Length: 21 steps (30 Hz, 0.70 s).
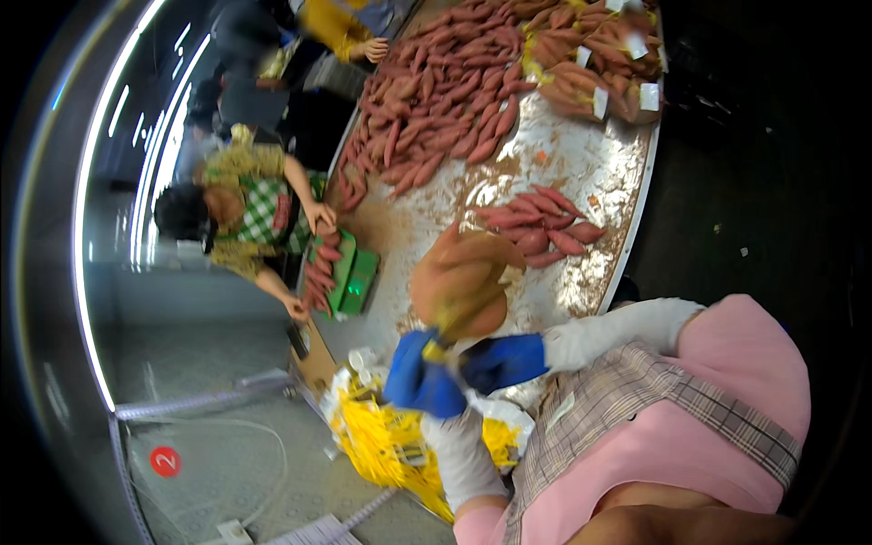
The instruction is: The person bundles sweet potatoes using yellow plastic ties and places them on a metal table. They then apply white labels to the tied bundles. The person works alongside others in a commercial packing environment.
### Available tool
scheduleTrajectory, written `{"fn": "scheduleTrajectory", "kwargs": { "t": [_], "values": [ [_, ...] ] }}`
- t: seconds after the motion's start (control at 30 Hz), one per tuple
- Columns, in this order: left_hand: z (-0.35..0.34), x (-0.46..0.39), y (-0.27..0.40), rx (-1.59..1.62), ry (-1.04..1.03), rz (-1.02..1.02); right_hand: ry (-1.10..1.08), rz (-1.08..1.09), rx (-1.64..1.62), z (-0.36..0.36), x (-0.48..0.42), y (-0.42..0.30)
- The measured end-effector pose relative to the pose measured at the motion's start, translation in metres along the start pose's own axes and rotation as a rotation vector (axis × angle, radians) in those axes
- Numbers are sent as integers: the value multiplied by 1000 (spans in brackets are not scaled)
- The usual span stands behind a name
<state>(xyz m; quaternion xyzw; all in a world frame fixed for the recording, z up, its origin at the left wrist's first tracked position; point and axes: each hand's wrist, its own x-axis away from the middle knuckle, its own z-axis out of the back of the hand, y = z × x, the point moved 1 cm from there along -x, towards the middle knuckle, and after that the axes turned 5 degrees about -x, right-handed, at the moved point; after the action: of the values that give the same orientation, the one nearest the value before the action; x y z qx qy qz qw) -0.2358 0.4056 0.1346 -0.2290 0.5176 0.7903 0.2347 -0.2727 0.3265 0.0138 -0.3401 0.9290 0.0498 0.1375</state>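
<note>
A blurred, filled net bag of sweet potatoes (466, 279) is over the metal table, its yellowish gathered neck towards me. My left hand (426, 378), in a blue glove, is closed around that neck, with a bit of yellow showing at the fingers. Just beside it is my right hand (507, 361), also blue-gloved; its fingers are blurred and partly hidden, so its grip is unclear. Loose sweet potatoes (545, 228) lie beyond the bag. Below my left hand, many yellow mesh strips (388, 436) spill from white plastic.
A large heap of sweet potatoes (436, 102) covers the table's far part, beside filled net bags with white tags (599, 61). Across the table (586, 160), a person (259, 211) has both hands at a green scale (357, 279) bearing sweet potatoes. Another person's hand (371, 50) is near the heap.
</note>
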Motion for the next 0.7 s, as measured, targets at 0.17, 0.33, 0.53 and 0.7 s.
{"fn": "scheduleTrajectory", "kwargs": {
  "t": [0.17, 0.33, 0.53, 0.7],
  "values": [
    [28, -33, 30, 528, 315, 324, -124, 67, 345, -31, -68, -43],
    [36, -21, 10, 45, 254, 306, 52, 393, 1247, -67, -75, -90],
    [13, 41, -1, -66, 282, 403, 254, 325, 1405, -106, -2, -68],
    [-9, 78, -14, -3, 255, 606, 303, 469, 1646, -61, 31, -36]
  ]
}}
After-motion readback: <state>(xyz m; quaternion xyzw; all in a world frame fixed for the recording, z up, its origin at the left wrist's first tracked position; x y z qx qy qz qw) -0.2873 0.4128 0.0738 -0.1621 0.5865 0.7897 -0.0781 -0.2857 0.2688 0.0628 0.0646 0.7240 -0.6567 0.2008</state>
